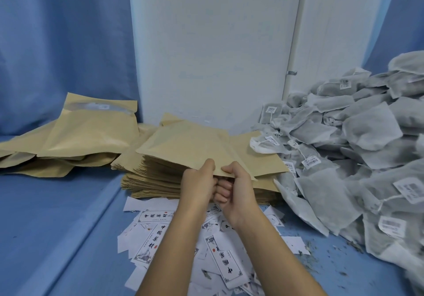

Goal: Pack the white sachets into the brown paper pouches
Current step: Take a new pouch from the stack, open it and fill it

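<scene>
- Left hand (198, 181) and right hand (237, 192), fingers curled, are pinching the near edge of one brown pouch (183, 146).
- It is lying smooth atop the stack (146, 182) beyond them.
- White sachets (344, 158) are heaping right of both.

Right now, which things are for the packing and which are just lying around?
For the job: top brown pouch, pinched by left hand and right hand; pouch stack; white sachet heap.
Just lying about: printed paper slips; loose crumbs; blue cloth.
</scene>
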{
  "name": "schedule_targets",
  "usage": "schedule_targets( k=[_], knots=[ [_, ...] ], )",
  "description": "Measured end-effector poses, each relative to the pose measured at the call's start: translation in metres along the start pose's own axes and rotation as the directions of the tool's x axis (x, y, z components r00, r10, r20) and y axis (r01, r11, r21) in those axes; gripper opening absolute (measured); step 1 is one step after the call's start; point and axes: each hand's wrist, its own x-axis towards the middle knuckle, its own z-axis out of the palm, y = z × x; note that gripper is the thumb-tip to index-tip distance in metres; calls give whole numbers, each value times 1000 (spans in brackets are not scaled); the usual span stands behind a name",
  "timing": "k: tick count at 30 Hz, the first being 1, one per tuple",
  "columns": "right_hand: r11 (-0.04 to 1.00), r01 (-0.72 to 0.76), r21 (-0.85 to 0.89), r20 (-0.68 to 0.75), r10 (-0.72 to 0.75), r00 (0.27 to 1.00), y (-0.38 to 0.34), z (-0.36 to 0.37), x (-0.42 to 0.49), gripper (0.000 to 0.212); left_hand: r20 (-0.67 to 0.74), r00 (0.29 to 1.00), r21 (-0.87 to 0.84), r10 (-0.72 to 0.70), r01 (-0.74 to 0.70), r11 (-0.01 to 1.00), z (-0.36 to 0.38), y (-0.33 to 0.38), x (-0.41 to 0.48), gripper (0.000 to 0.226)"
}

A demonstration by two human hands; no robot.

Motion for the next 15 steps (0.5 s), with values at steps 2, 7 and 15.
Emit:
schedule_targets(
  k=[2, 7, 15],
  knots=[
    [999, -1, 39, -17, 2, 1000, 1, -1, 0, 24, -54, 998, -6, 26, -27, 1000, -2, 0, 2, 24],
    [998, 19, 66, -64, -14, 998, -1, -3, 4, 24, -31, 999, -25, 43, -44, 999, -4, 0, 1, 23],
    [997, -11, -70, 13, 12, 1000, 2, -6, 6, 13, 7, 1000, -107, -2, 3, 994, -4, 5, -4, 25]
  ],
)
